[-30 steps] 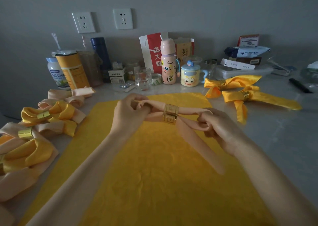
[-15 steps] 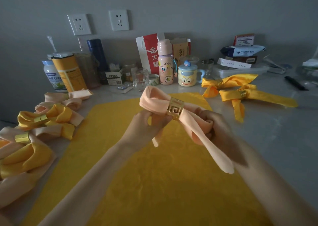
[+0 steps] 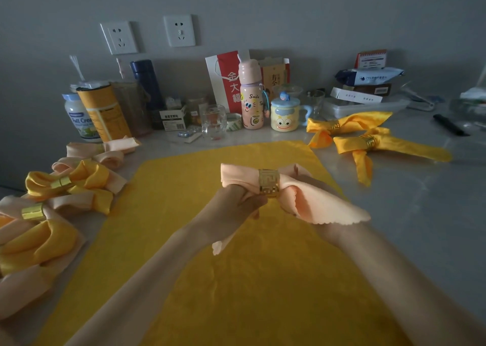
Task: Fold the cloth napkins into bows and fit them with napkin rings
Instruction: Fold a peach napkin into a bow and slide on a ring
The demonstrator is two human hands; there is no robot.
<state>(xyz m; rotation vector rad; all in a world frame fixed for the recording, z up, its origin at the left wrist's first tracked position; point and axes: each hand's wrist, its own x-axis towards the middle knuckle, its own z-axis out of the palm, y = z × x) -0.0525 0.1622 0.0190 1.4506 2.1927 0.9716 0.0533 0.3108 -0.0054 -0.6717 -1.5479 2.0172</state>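
Note:
A peach napkin folded into a bow is held up over the yellow cloth spread on the table. A gold cut-out napkin ring sits round its middle. My left hand grips the bow's left loop and a hanging tail from below. My right hand is mostly hidden behind the right loop and holds it from behind. Finished peach and yellow bows with gold rings lie at the left. Two yellow ringed bows lie at the back right.
Along the wall stand a milk powder jar, a yellow canister, a blue flask, a glass, a pink bottle, a lidded mug and boxes. A black pen lies far right.
The bow went from lying low between both hands to being lifted and turned, ring facing me. The right tail has swung out to the right; the left tail hangs below my left hand.

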